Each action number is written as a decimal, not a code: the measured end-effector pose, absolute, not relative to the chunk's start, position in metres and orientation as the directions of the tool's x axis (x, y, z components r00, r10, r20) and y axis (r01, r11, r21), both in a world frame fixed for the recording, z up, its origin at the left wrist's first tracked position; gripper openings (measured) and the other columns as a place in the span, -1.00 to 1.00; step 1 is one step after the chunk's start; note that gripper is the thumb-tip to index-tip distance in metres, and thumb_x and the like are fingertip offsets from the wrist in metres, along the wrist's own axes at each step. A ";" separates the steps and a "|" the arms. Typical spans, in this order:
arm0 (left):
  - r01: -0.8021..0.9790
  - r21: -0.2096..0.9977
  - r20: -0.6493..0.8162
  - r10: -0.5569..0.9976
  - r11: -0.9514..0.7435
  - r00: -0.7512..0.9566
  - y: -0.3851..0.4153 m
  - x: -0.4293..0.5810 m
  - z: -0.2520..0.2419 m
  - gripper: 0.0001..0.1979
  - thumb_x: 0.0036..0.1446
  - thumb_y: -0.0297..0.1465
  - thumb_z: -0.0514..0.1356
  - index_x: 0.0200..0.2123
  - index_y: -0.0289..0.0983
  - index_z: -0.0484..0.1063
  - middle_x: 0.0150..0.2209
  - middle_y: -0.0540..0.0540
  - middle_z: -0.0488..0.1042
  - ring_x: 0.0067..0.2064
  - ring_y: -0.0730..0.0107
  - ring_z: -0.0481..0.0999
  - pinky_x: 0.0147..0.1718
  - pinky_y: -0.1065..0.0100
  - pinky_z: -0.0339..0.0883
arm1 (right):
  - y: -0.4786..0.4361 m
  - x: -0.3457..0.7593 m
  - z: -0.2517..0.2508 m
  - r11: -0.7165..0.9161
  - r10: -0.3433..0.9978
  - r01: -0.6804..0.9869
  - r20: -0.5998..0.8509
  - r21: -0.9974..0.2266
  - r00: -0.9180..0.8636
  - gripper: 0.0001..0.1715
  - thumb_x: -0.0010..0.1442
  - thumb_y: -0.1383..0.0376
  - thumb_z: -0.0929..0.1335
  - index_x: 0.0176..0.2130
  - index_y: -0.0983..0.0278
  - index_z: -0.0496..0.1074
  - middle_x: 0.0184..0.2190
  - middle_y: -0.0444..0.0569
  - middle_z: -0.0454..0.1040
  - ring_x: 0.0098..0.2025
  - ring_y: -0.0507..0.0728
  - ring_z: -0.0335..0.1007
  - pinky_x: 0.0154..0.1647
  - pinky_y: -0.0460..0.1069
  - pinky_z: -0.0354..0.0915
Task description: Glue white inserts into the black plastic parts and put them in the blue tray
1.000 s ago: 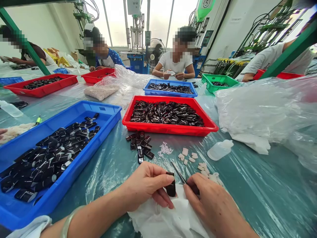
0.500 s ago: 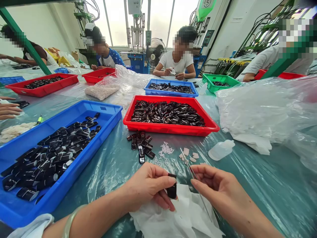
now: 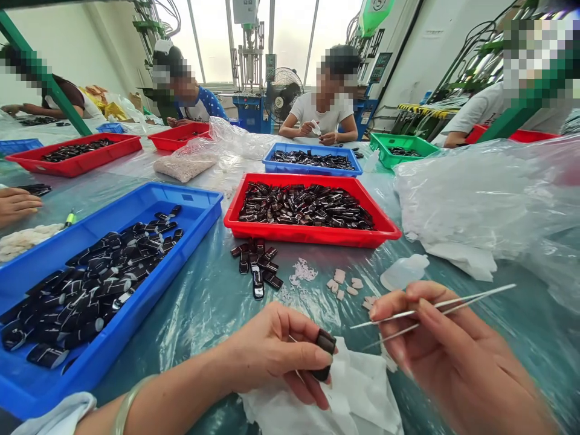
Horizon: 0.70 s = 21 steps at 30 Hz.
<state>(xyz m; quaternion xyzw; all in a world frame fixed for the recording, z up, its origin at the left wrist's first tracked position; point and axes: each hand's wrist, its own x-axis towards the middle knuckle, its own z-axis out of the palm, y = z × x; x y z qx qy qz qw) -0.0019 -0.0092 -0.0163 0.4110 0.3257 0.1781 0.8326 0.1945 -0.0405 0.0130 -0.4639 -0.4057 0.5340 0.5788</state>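
Between thumb and fingers, my left hand (image 3: 285, 350) grips a small glossy black plastic part (image 3: 325, 353) above a crumpled white cloth (image 3: 348, 389). My right hand (image 3: 444, 344) holds a pair of metal tweezers (image 3: 471, 299), their tips apart and pointing left toward the part without touching it. Just beyond my hands lie small pale pink pads (image 3: 339, 276) and a heap of thin white scraps (image 3: 302, 272). A loose pile of black parts (image 3: 260, 263) rests left of the scraps.
A red tray (image 3: 312, 235) full of black parts stands ahead, with a long blue tray (image 3: 181, 260) at left. A translucent squeeze bottle (image 3: 401, 272) lies at right, near a large plastic bag (image 3: 475, 199). Other people work across the table; another person's hand (image 3: 18, 205) shows at far left.
My right hand has moved right and turned the tweezers from steeply slanted to nearly level, tips leftward. My left hand has shifted slightly right and tilted the black part.
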 end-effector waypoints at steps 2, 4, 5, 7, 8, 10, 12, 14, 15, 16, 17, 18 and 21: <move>-0.037 0.790 -0.381 0.537 0.612 0.753 -0.010 -0.002 -0.017 -0.82 -0.05 -0.39 0.26 -0.37 -0.40 0.48 -0.49 -0.07 0.47 -0.51 0.46 0.53 -0.58 0.57 0.36 | -0.040 0.195 0.012 0.031 0.996 -0.219 0.012 -0.975 0.088 -0.89 0.09 0.15 0.37 -0.37 0.12 0.45 -0.43 -0.07 0.53 -0.50 0.03 0.42 -0.50 -0.13 0.39; -0.046 0.778 -0.366 0.513 0.626 0.777 -0.011 -0.003 -0.018 -0.82 -0.04 -0.40 0.26 -0.35 -0.39 0.48 -0.49 -0.07 0.47 -0.50 0.45 0.53 -0.57 0.56 0.37 | -0.039 0.194 0.011 0.044 0.997 -0.200 0.029 -0.979 0.077 -0.84 0.10 0.13 0.36 -0.38 0.14 0.48 -0.40 -0.06 0.53 -0.43 0.06 0.47 -0.42 -0.11 0.43; -0.052 0.772 -0.360 0.503 0.634 0.786 -0.011 -0.003 -0.019 -0.81 -0.04 -0.40 0.26 -0.34 -0.39 0.48 -0.49 -0.07 0.47 -0.49 0.45 0.54 -0.57 0.56 0.38 | -0.040 0.193 0.011 0.042 0.997 -0.189 0.030 -0.981 0.070 -0.84 0.09 0.13 0.37 -0.39 0.15 0.48 -0.38 -0.07 0.54 -0.42 0.06 0.49 -0.41 -0.10 0.44; -0.057 0.757 -0.354 0.482 0.651 0.802 -0.011 -0.004 -0.019 -0.79 -0.05 -0.39 0.27 -0.32 -0.39 0.48 -0.49 -0.07 0.47 -0.49 0.44 0.53 -0.56 0.55 0.38 | -0.042 0.190 0.011 0.020 0.996 -0.145 0.008 -0.989 0.085 -0.86 0.04 0.15 0.41 -0.39 0.16 0.48 -0.39 -0.09 0.54 -0.43 0.06 0.49 -0.41 -0.12 0.45; -0.056 0.750 -0.353 0.470 0.659 0.809 -0.011 -0.004 -0.019 -0.79 -0.05 -0.39 0.27 -0.31 -0.39 0.48 -0.50 -0.07 0.47 -0.50 0.44 0.53 -0.56 0.54 0.39 | -0.043 0.189 0.011 0.013 0.994 -0.118 0.001 -0.993 0.107 -0.86 0.00 0.18 0.44 -0.40 0.16 0.47 -0.41 -0.10 0.54 -0.45 0.05 0.49 -0.42 -0.14 0.44; -0.048 0.743 -0.350 0.449 0.667 0.822 -0.011 -0.005 -0.020 -0.77 -0.06 -0.38 0.27 -0.30 -0.39 0.49 -0.50 -0.07 0.46 -0.52 0.45 0.52 -0.57 0.53 0.38 | -0.046 0.185 0.011 0.010 0.989 -0.066 0.000 -0.998 0.151 -0.81 -0.10 0.24 0.49 -0.41 0.17 0.45 -0.45 -0.13 0.54 -0.48 0.04 0.49 -0.45 -0.16 0.43; -0.041 0.745 -0.343 0.436 0.666 0.832 -0.012 -0.006 -0.020 -0.77 -0.06 -0.37 0.28 -0.30 -0.39 0.49 -0.50 -0.07 0.46 -0.55 0.47 0.51 -0.60 0.53 0.37 | -0.048 0.183 0.011 0.015 0.987 -0.033 0.009 -0.999 0.162 -0.79 -0.14 0.27 0.50 -0.43 0.17 0.44 -0.47 -0.14 0.54 -0.50 0.05 0.50 -0.45 -0.14 0.44; -0.040 0.747 -0.336 0.428 0.664 0.839 -0.012 -0.007 -0.021 -0.75 -0.06 -0.36 0.28 -0.29 -0.38 0.49 -0.51 -0.07 0.45 -0.57 0.48 0.49 -0.62 0.54 0.37 | -0.050 0.182 0.011 0.010 0.987 -0.006 0.009 -1.000 0.158 -0.79 -0.14 0.28 0.50 -0.43 0.18 0.44 -0.47 -0.12 0.54 -0.49 0.08 0.51 -0.46 -0.11 0.45; -0.039 0.746 -0.335 0.425 0.665 0.841 -0.013 -0.007 -0.021 -0.75 -0.06 -0.35 0.28 -0.29 -0.38 0.50 -0.51 -0.06 0.45 -0.58 0.49 0.49 -0.62 0.54 0.36 | -0.050 0.182 0.011 0.008 0.988 0.008 0.009 -1.000 0.151 -0.79 -0.14 0.28 0.50 -0.43 0.18 0.44 -0.47 -0.11 0.55 -0.49 0.09 0.51 -0.46 -0.11 0.45; -0.037 0.744 -0.335 0.420 0.667 0.843 -0.013 -0.007 -0.022 -0.74 -0.07 -0.35 0.29 -0.29 -0.38 0.50 -0.52 -0.06 0.44 -0.58 0.49 0.48 -0.62 0.54 0.36 | -0.050 0.182 0.012 0.007 0.990 0.021 0.010 -1.000 0.142 -0.79 -0.13 0.28 0.49 -0.42 0.19 0.44 -0.47 -0.11 0.55 -0.48 0.09 0.51 -0.46 -0.12 0.45; -0.035 0.741 -0.337 0.417 0.670 0.844 -0.013 -0.007 -0.022 -0.73 -0.07 -0.34 0.29 -0.29 -0.38 0.50 -0.52 -0.05 0.44 -0.58 0.49 0.48 -0.62 0.53 0.37 | -0.050 0.182 0.012 0.008 0.991 0.031 0.012 -0.999 0.131 -0.80 -0.13 0.29 0.49 -0.42 0.19 0.44 -0.46 -0.10 0.55 -0.48 0.09 0.52 -0.46 -0.13 0.45; -0.034 0.738 -0.339 0.415 0.674 0.844 -0.013 -0.007 -0.022 -0.72 -0.08 -0.33 0.30 -0.29 -0.38 0.50 -0.53 -0.05 0.44 -0.58 0.49 0.48 -0.63 0.53 0.37 | -0.051 0.182 0.012 0.011 0.993 0.037 0.015 -0.999 0.120 -0.80 -0.12 0.29 0.49 -0.41 0.19 0.44 -0.46 -0.11 0.55 -0.48 0.09 0.52 -0.46 -0.13 0.44; -0.037 0.733 -0.339 0.411 0.679 0.846 -0.012 -0.006 -0.022 -0.70 -0.10 -0.31 0.31 -0.29 -0.38 0.51 -0.55 -0.03 0.43 -0.58 0.49 0.47 -0.63 0.53 0.38 | -0.052 0.182 0.013 0.016 0.996 0.050 0.020 -0.999 0.090 -0.82 -0.08 0.30 0.47 -0.39 0.17 0.43 -0.45 -0.13 0.56 -0.47 0.06 0.51 -0.46 -0.15 0.43</move>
